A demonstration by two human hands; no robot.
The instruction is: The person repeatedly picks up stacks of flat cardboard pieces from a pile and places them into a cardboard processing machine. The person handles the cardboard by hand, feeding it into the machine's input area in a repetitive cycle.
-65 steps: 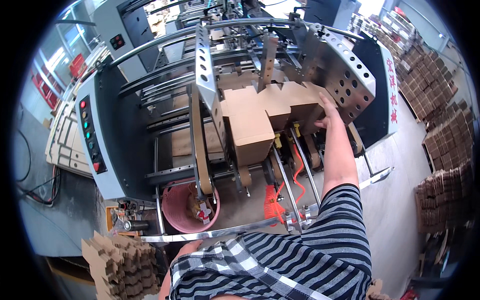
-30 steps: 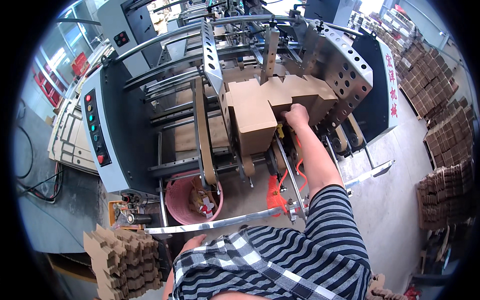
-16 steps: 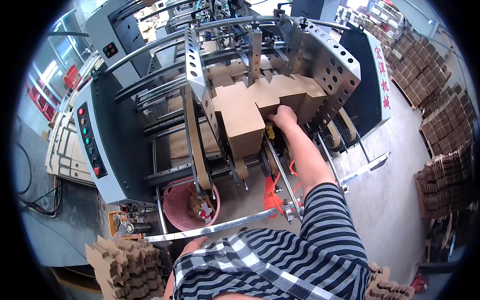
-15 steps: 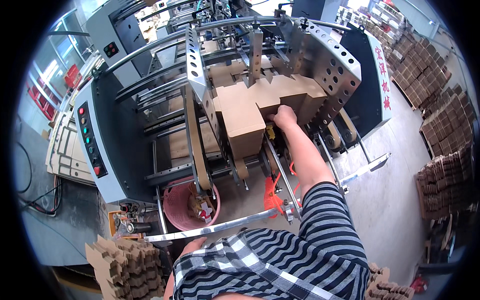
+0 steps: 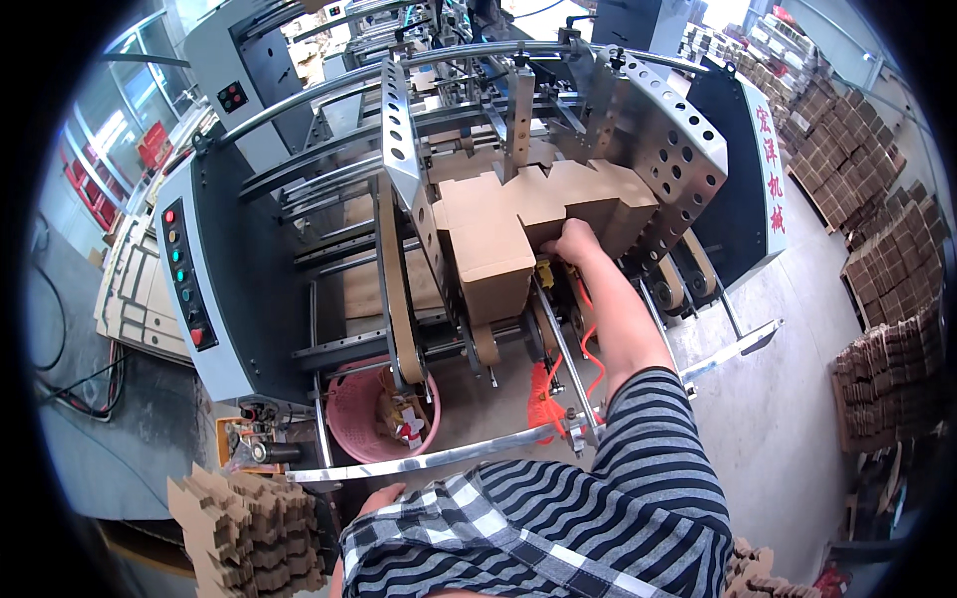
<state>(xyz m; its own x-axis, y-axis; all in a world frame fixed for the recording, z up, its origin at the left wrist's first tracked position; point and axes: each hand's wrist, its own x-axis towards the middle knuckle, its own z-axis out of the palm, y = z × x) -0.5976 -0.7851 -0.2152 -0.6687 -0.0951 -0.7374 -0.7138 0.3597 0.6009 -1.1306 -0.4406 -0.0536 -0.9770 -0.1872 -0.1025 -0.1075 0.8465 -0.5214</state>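
My right hand [image 5: 575, 242] reaches forward to the notch in the front of a stack of brown cardboard blanks [image 5: 486, 234]. Its fingers are curled closed against the recess, and what they hold, if anything, is hidden. The stack stands between two perforated metal side plates, the left plate [image 5: 397, 130] and the right plate [image 5: 683, 140], at the machine's feed end. Just below the hand sits a small yellow part [image 5: 544, 274]. Low by my waist, part of my left hand [image 5: 384, 497] shows beside my checked clothing; its fingers are mostly hidden.
Belts [image 5: 394, 289] and metal rods run under the stack. A curved metal bar [image 5: 439, 461] crosses in front of me. Below stand a pink basket [image 5: 344, 424] with scraps and an orange coiled hose [image 5: 546, 399]. More cardboard blanks [image 5: 244, 528] lie at lower left; pallets of cardboard [image 5: 847, 135] line the right.
The whole view has shifted slightly, with the machine sitting a little lower and to the right. My right hand stays curled at the notch, and the stack looks unchanged.
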